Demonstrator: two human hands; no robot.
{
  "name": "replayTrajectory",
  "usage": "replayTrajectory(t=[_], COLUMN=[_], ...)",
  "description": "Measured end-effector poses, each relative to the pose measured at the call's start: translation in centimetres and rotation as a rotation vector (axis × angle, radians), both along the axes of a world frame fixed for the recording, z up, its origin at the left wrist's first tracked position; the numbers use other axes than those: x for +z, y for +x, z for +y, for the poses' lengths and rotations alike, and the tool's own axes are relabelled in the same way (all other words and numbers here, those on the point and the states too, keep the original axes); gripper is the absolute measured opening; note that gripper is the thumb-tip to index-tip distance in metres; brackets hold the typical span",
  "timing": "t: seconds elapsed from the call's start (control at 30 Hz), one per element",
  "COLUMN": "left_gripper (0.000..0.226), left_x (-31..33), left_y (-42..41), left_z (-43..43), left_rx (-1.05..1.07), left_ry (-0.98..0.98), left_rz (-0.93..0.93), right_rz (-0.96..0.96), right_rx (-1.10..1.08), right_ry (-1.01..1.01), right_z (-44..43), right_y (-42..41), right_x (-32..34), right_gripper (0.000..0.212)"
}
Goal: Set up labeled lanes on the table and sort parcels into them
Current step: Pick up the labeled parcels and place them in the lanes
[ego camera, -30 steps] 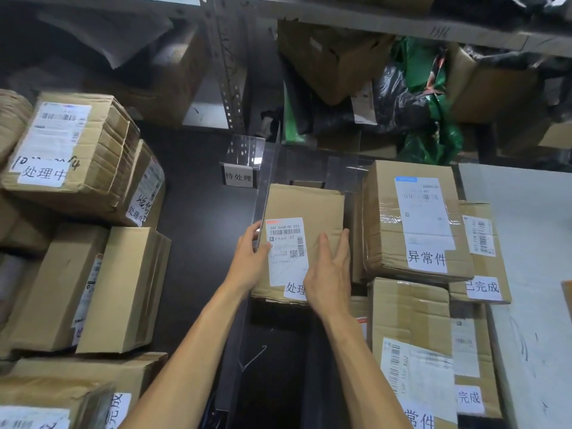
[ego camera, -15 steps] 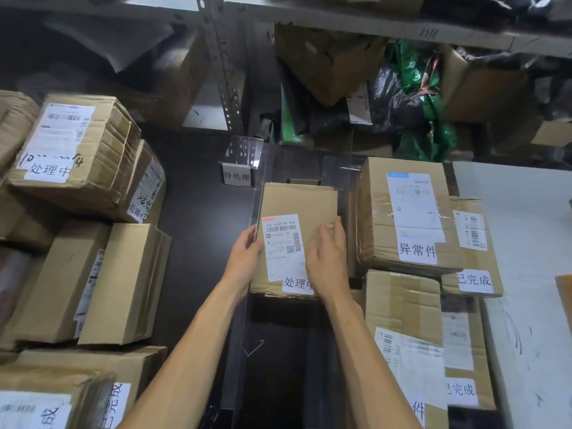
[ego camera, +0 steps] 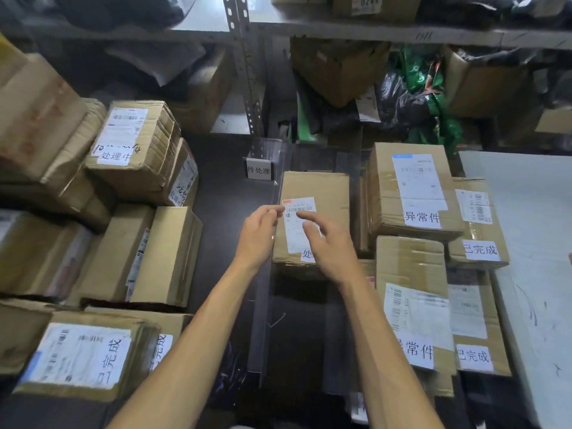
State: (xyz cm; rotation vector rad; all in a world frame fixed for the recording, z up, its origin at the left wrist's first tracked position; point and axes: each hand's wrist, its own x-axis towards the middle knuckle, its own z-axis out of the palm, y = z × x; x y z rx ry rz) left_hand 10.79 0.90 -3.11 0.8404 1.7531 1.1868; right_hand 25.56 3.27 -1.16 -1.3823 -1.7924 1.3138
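**Dark table, cut into lanes and crowded with boxes**

We're looking down on the dark table (ego camera: 226, 212), and clear dividers (ego camera: 261, 320) run away from us, cutting it into lanes. At the far end of the left lane stands a small sign (ego camera: 258, 170) reading 待处理. Between the dividers sits a brown parcel (ego camera: 318, 187), label up; we can't tell what is under it. Just right, more boxes fill the next lanes: a far box (ego camera: 387, 193) marked 异常件, a near box (ego camera: 408, 261) with the same mark, and beside them flat boxes (ego camera: 473, 323) marked 已完成. On the left, stacked cartons (ego camera: 167, 258) crowd the table. Far right, a pale surface (ego camera: 532, 227) adjoins it.
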Motion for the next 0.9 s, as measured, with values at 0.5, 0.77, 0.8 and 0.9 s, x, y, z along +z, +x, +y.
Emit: replayTrajectory(t=[0.5,0.77,0.8,0.9], left_gripper=[0.038,0.035,0.035,0.035], left_x=[10.4,16.6,17.0,18.0], left_y=[-16.2,-23.0,-23.8,-26.7], left_z=[-25.4,-30.7,-30.5,-29.3], left_rx=[0.121,0.149,0.15,0.157], left_ry=[0.383,0.558,0.569,0.569], left_rz=[-0.048,0.009,0.022,0.047], right_rz=[0.363,0.437,0.439,0.445], right_rx=[0.223,0.346,0.353,0.371], right_ry=[0.149,0.204,0.212,0.237], right_z=[-19.7,-24.8,-24.5,-22.8], right_y=[-17.2,-25.5,-26.3,-28.9], right_x=[9.0,14.4,14.9,16.2], right_gripper=[0.022,0.025,0.025,0.026])
